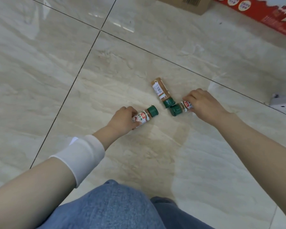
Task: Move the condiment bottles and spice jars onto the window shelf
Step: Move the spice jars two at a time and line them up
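Denim-clad knees point(106, 205) crouch over the tiled floor point(56, 66), where the left hand point(122, 120) grips one spice jar point(145, 115) and the right hand point(203, 104) grips a second jar point(180, 107), its cap just beside a loose third jar point(161, 90), which lifting may knock rolling.

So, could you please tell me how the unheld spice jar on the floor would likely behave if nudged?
The unheld jar lies on its side on glossy tile, so it would probably roll or slide. Its green cap seems to touch the jar in the right hand, so lifting that one may shift it.
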